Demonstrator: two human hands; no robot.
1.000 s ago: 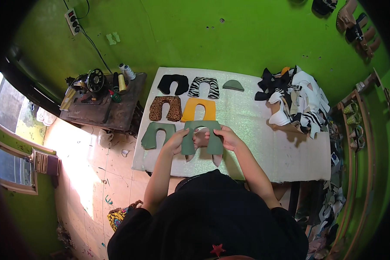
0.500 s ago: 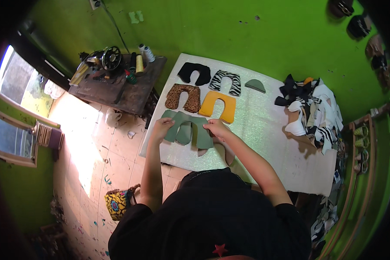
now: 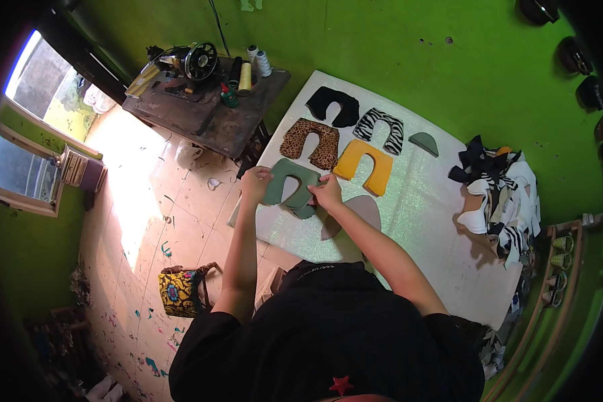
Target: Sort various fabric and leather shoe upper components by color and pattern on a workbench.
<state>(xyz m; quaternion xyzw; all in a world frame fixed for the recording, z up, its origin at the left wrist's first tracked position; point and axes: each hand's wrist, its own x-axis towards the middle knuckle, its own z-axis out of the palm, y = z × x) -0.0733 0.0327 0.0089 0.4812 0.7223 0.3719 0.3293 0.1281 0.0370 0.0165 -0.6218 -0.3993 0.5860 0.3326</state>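
Leftward across the table (image 3: 415,234) goes the green U-shaped piece (image 3: 293,167): a second ago both hands hold it up in front of the body, right of a like green piece (image 3: 305,213), and now it lies over that one, nearly covering it. With the head turned, the whole view has also swung.

The left hand (image 3: 255,184) is narrow, thumb and fingers pinching the upper left edge of the piece, its forearm rising almost straight from the elbow. The right hand (image 3: 326,192) is narrow as well, fingertips gripping the opposite edge; its forearm slants up and leftward, passing over a pinkish-grey piece (image 3: 364,211). Both elbows are bent, and the hands stand near each other with the curved cutout between them.

Just beyond the right hand lies a yellow U-shaped piece (image 3: 380,175); a leopard-print one (image 3: 293,139) is beside it, with a black one (image 3: 320,102) and a zebra-striped one (image 3: 395,139) farther back. Well to the right, a heap of scraps (image 3: 506,201) sits on the table.
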